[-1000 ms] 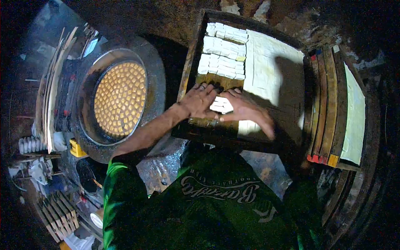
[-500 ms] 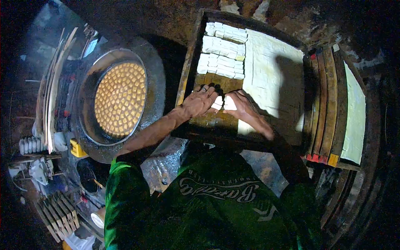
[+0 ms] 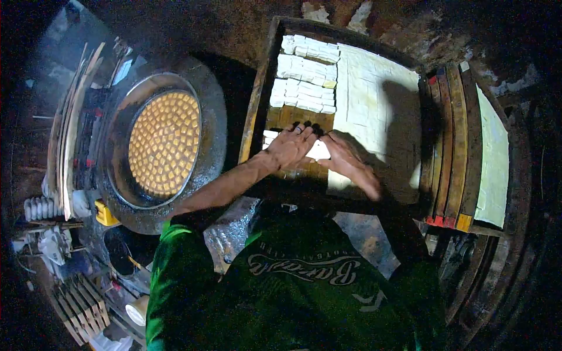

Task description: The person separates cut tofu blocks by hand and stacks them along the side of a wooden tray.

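Observation:
White blocks that look like tofu (image 3: 319, 151) lie in a short row in the near left part of a wooden tray. My left hand (image 3: 293, 146), with a ring on one finger, covers the row from above, its fingers closed over the pieces. White ends (image 3: 268, 138) of the row show left of that hand. At the row's right end my right hand (image 3: 344, 157) grips the blocks, thumb and fingers bent round them. The fingertips of both hands are partly in shadow. Farther back in the tray sit several stacked rows of cut blocks (image 3: 301, 93).
A large uncut-looking white slab (image 3: 363, 117) fills the tray's right side, inside a raised wooden rim (image 3: 253, 123). Left stands a wide pan (image 3: 123, 181) of golden-brown pieces in liquid. Stacked wooden frames (image 3: 451, 146) and another white slab (image 3: 494, 158) are at right.
The dark gap between my hands has closed and they sit nearer together over the blocks. White pieces now show left of my left hand. The whole view has shifted slightly left.

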Available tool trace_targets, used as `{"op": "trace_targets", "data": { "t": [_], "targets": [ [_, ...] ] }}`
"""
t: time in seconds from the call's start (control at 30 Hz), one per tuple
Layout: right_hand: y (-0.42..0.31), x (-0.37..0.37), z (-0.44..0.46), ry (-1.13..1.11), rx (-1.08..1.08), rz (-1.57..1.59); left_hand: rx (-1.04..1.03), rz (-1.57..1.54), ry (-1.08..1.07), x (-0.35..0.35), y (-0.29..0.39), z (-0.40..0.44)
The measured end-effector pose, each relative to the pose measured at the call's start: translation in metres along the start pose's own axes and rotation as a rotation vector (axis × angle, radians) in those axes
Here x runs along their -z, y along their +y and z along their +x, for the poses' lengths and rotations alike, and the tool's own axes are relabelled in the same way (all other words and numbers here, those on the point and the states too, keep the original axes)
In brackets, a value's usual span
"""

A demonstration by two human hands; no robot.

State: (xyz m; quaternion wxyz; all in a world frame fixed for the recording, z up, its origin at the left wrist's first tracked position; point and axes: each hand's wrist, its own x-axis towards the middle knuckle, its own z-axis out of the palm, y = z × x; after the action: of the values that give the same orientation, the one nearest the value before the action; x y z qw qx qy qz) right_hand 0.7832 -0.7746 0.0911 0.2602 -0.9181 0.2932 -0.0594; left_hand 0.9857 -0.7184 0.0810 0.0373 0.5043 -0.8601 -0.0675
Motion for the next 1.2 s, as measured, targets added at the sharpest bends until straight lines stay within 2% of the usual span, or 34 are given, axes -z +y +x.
{"op": "trace_targets", "data": {
  "t": [0.03, 0.1, 0.17, 0.23, 0.3, 0.37, 0.4, 0.43, 0.53, 0.57, 0.63, 0.67, 0.8, 0.87, 0.9, 0.97, 1.0, 1.03, 1.07, 1.1, 1.2],
  "targets": [
    [0.001, 0.002, 0.0, 0.002, 0.0, -0.001, -0.001, 0.001, 0.001, -0.005, -0.003, 0.0],
    [-0.009, 0.019, 0.0, 0.008, -0.148, 0.147, -0.015, -0.006, -0.032, 0.003, -0.004, -0.004],
    [-0.02, 0.016, 0.002, -0.024, -0.17, 0.157, -0.001, -0.005, -0.068, 0.008, 0.002, -0.005],
    [-0.016, -0.006, 0.008, 0.071, -0.083, 0.004, 0.01, 0.008, -0.098, 0.014, 0.002, -0.004],
    [-0.011, -0.003, 0.004, 0.068, -0.047, -0.081, 0.028, -0.086, -0.069, 0.021, -0.001, -0.012],
    [-0.005, 0.002, -0.005, 0.045, 0.016, -0.258, 0.063, -0.034, -0.042, 0.028, -0.011, -0.027],
    [-0.038, 0.037, -0.003, -0.163, -0.143, -0.258, 0.092, 0.012, -0.018, 0.031, -0.015, -0.035],
    [-0.037, 0.033, -0.003, -0.167, -0.146, -0.253, 0.091, 0.009, -0.024, 0.035, -0.02, -0.044],
    [-0.031, 0.009, 0.009, 0.096, 0.063, -0.167, 0.152, 0.037, -0.203, 0.055, -0.036, -0.052],
    [-0.035, 0.005, 0.016, 0.099, 0.069, -0.166, 0.158, 0.043, -0.203, 0.053, -0.037, -0.052],
    [-0.046, -0.002, 0.031, -0.008, 0.005, -0.138, 0.112, 0.047, -0.161, 0.044, -0.04, -0.052],
    [-0.051, -0.003, 0.036, 0.013, 0.013, -0.155, 0.058, 0.007, -0.091, 0.041, -0.042, -0.051],
    [-0.037, -0.015, 0.045, 0.034, 0.086, -0.073, 0.039, -0.009, -0.078, 0.021, -0.048, -0.047],
    [-0.032, -0.018, 0.042, 0.067, 0.097, -0.004, -0.047, -0.108, 0.17, 0.016, -0.052, -0.053],
    [-0.03, -0.019, 0.041, 0.104, 0.105, 0.062, -0.039, -0.108, 0.172, 0.022, -0.049, -0.054],
    [-0.032, -0.022, 0.041, 0.054, 0.108, 0.024, 0.068, -0.134, -0.034, 0.037, -0.041, -0.052],
    [-0.039, -0.02, 0.04, 0.093, 0.106, -0.099, 0.065, -0.131, -0.03, 0.038, -0.04, -0.053],
    [-0.046, -0.018, 0.04, 0.135, 0.1, -0.221, 0.068, 0.006, -0.002, 0.039, -0.04, -0.056],
    [-0.055, -0.011, 0.042, 0.068, 0.062, -0.218, 0.068, 0.141, 0.025, 0.042, -0.042, -0.058],
    [-0.059, -0.011, 0.046, 0.072, 0.055, -0.215, 0.06, 0.142, 0.021, 0.044, -0.046, -0.06],
    [-0.064, -0.023, 0.056, 0.051, 0.085, -0.227, 0.122, 0.198, -0.231, 0.059, -0.05, -0.061]
  ]
}}
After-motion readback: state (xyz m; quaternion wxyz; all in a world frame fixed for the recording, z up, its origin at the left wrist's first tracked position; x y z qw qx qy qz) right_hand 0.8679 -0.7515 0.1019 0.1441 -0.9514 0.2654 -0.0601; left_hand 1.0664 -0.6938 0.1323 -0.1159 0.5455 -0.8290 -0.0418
